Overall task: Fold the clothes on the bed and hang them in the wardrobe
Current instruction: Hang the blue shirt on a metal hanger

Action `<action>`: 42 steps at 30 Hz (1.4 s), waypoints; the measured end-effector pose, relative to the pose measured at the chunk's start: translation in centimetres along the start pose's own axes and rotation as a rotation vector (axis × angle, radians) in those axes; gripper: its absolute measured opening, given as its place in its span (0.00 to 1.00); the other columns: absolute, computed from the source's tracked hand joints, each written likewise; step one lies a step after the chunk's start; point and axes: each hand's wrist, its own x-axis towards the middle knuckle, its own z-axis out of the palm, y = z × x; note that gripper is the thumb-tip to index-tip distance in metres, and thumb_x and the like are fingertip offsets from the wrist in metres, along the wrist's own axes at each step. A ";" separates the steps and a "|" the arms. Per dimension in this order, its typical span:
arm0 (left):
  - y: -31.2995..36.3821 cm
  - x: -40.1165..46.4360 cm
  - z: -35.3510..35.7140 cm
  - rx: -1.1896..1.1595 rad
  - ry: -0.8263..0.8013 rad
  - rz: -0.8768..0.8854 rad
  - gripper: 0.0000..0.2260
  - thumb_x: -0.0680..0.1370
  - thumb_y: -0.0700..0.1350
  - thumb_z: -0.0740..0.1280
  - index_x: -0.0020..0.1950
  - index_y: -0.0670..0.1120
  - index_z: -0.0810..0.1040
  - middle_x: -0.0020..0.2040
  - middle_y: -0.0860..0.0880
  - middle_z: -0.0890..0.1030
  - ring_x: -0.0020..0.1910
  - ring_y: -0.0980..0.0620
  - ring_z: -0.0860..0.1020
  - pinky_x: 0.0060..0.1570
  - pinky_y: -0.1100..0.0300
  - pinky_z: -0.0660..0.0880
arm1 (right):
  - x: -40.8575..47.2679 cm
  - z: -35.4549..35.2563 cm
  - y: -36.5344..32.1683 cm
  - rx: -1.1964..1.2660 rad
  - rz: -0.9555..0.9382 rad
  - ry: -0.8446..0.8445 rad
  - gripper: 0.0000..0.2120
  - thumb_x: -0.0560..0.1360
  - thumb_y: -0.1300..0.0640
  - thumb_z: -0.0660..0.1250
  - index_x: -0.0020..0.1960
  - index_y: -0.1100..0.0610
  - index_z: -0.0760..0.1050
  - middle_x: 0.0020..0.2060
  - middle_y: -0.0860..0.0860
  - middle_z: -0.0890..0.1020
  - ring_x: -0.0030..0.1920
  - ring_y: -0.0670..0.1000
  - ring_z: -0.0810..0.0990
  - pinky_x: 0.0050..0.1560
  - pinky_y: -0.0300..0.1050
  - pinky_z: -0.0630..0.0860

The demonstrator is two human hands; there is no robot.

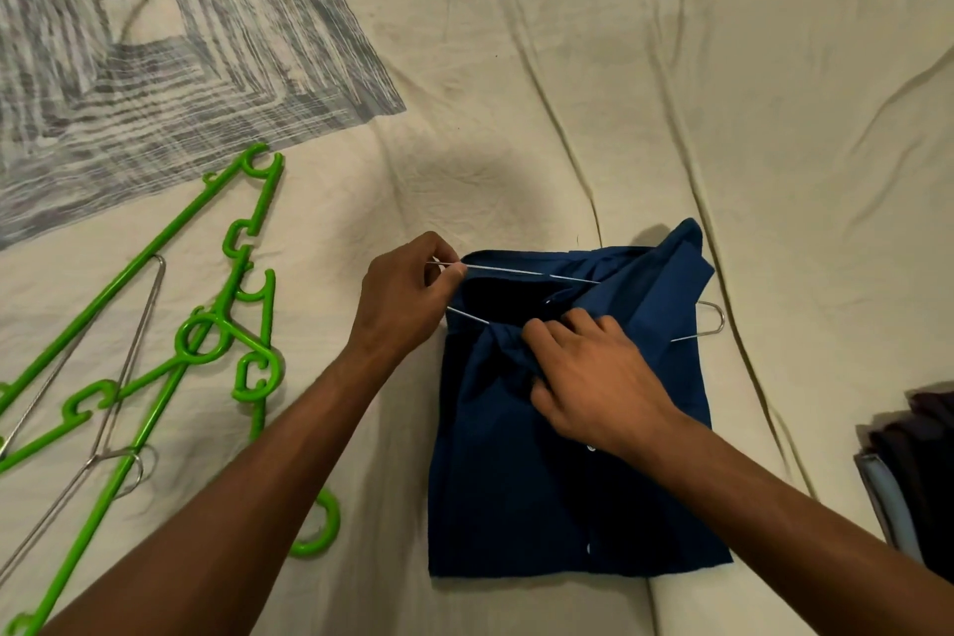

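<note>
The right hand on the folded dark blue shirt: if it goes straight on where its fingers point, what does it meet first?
Probably the left hand, which pinches the thin metal wire hanger; depth is unclear.

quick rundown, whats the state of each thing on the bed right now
dark blue button shirt: folded, flat on the bed, wire hanger threaded through its top
thin metal wire hanger: partly inside the shirt, hook sticking out on the right
left hand: pinching the hanger's wire end
right hand: gripping shirt fabric
bright green plastic hangers: lying loose, overlapping
grey striped cloth: spread flat
</note>
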 end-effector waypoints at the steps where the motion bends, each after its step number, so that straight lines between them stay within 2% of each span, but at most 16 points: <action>1: 0.1 0.0 0.0 0.006 0.007 0.016 0.04 0.78 0.46 0.70 0.45 0.48 0.79 0.34 0.54 0.79 0.35 0.59 0.76 0.36 0.66 0.69 | -0.1 -0.1 -0.1 0.013 0.014 -0.008 0.15 0.72 0.47 0.64 0.54 0.54 0.70 0.41 0.48 0.79 0.45 0.54 0.75 0.45 0.53 0.73; 4: 0.1 0.1 0.3 0.010 0.026 0.023 0.04 0.78 0.46 0.70 0.45 0.48 0.79 0.33 0.55 0.77 0.34 0.60 0.75 0.36 0.65 0.68 | -0.3 -0.2 0.1 0.030 0.057 -0.045 0.22 0.74 0.43 0.60 0.62 0.54 0.70 0.44 0.48 0.82 0.48 0.55 0.77 0.52 0.55 0.74; 6: 0.2 0.0 0.4 0.011 0.028 0.030 0.04 0.78 0.46 0.70 0.44 0.48 0.79 0.32 0.55 0.77 0.33 0.59 0.75 0.36 0.65 0.68 | -0.3 -0.3 0.1 0.030 0.077 -0.071 0.23 0.74 0.42 0.57 0.63 0.54 0.70 0.45 0.48 0.83 0.50 0.55 0.78 0.55 0.55 0.73; 10: 0.2 -0.1 0.3 0.001 0.009 0.033 0.04 0.78 0.45 0.70 0.44 0.47 0.78 0.33 0.53 0.79 0.36 0.58 0.77 0.35 0.68 0.69 | -0.2 -0.5 0.1 0.067 0.088 -0.093 0.25 0.77 0.38 0.51 0.63 0.53 0.72 0.50 0.48 0.82 0.51 0.55 0.77 0.56 0.55 0.72; 12: 0.0 0.2 0.5 0.005 -0.004 0.008 0.04 0.78 0.46 0.70 0.45 0.47 0.79 0.35 0.52 0.80 0.38 0.58 0.78 0.38 0.65 0.71 | 0.1 -0.8 0.2 0.172 0.128 -0.059 0.26 0.80 0.38 0.47 0.64 0.52 0.73 0.53 0.48 0.81 0.51 0.54 0.77 0.55 0.54 0.72; 15: -0.4 0.8 0.7 0.017 -0.023 -0.024 0.04 0.78 0.47 0.69 0.45 0.48 0.79 0.39 0.53 0.82 0.41 0.56 0.79 0.42 0.58 0.75 | 1.8 -0.9 0.6 0.280 0.191 0.068 0.18 0.83 0.45 0.53 0.65 0.53 0.74 0.58 0.49 0.79 0.51 0.55 0.78 0.45 0.52 0.77; 18: -0.7 1.4 1.0 0.025 -0.051 -0.037 0.03 0.78 0.47 0.69 0.46 0.48 0.79 0.41 0.53 0.82 0.44 0.55 0.80 0.46 0.56 0.77 | 4.4 -1.3 1.2 0.210 0.177 0.025 0.15 0.82 0.50 0.60 0.67 0.52 0.73 0.60 0.50 0.77 0.55 0.55 0.77 0.42 0.52 0.78; 23: -0.8 2.2 0.9 0.050 -0.077 -0.030 0.02 0.79 0.45 0.68 0.47 0.49 0.80 0.40 0.58 0.79 0.45 0.54 0.79 0.46 0.57 0.75 | 7.3 -1.8 1.4 0.082 0.079 -0.116 0.14 0.82 0.50 0.59 0.64 0.50 0.75 0.55 0.50 0.78 0.53 0.55 0.78 0.39 0.48 0.71; 27: -0.4 2.1 0.7 0.033 -0.043 0.000 0.02 0.78 0.44 0.68 0.45 0.49 0.79 0.37 0.59 0.78 0.40 0.59 0.77 0.43 0.60 0.73 | 6.3 -1.7 0.8 0.070 0.062 -0.181 0.15 0.84 0.48 0.52 0.62 0.53 0.73 0.52 0.50 0.80 0.51 0.56 0.80 0.42 0.50 0.74; 29: -0.3 1.7 0.5 0.027 -0.018 0.040 0.03 0.78 0.44 0.69 0.45 0.49 0.79 0.35 0.58 0.78 0.37 0.61 0.76 0.40 0.62 0.71 | 5.3 -1.9 0.9 0.099 0.092 -0.144 0.16 0.84 0.46 0.50 0.61 0.53 0.70 0.53 0.49 0.79 0.49 0.55 0.80 0.42 0.51 0.75; 31: -0.3 1.3 0.3 0.021 0.008 0.082 0.03 0.78 0.44 0.69 0.44 0.49 0.79 0.32 0.56 0.77 0.34 0.61 0.76 0.38 0.64 0.69 | 4.3 -2.1 1.2 0.130 0.108 -0.086 0.16 0.83 0.43 0.50 0.61 0.51 0.69 0.54 0.47 0.79 0.48 0.54 0.80 0.39 0.49 0.73; 34: 0.1 0.6 0.1 0.026 0.045 0.171 0.03 0.78 0.44 0.68 0.44 0.48 0.77 0.30 0.54 0.76 0.32 0.56 0.75 0.34 0.65 0.68 | 2.9 -2.6 1.9 0.120 0.106 0.005 0.21 0.80 0.40 0.50 0.58 0.50 0.75 0.48 0.45 0.83 0.44 0.52 0.81 0.38 0.46 0.72; 36: 0.4 0.0 0.0 0.025 0.043 0.219 0.03 0.77 0.44 0.66 0.43 0.47 0.76 0.30 0.54 0.74 0.31 0.54 0.74 0.32 0.64 0.68 | 2.0 -3.0 2.5 0.106 0.140 0.047 0.24 0.78 0.39 0.49 0.53 0.51 0.79 0.42 0.46 0.84 0.40 0.52 0.81 0.43 0.45 0.72; 39: 0.1 -1.1 0.1 0.052 -0.029 0.259 0.03 0.75 0.44 0.63 0.42 0.47 0.75 0.30 0.57 0.73 0.29 0.56 0.72 0.31 0.59 0.69 | 1.2 -3.6 3.5 0.007 0.203 -0.063 0.28 0.77 0.36 0.44 0.46 0.51 0.77 0.38 0.47 0.84 0.42 0.54 0.82 0.63 0.56 0.70; 42: -1.0 -2.0 0.4 0.092 -0.104 0.226 0.03 0.74 0.46 0.62 0.42 0.49 0.74 0.30 0.57 0.73 0.29 0.57 0.73 0.31 0.56 0.71 | 0.8 -4.4 3.9 -0.060 0.242 -0.219 0.30 0.74 0.33 0.36 0.43 0.49 0.71 0.43 0.47 0.83 0.50 0.55 0.81 0.66 0.59 0.67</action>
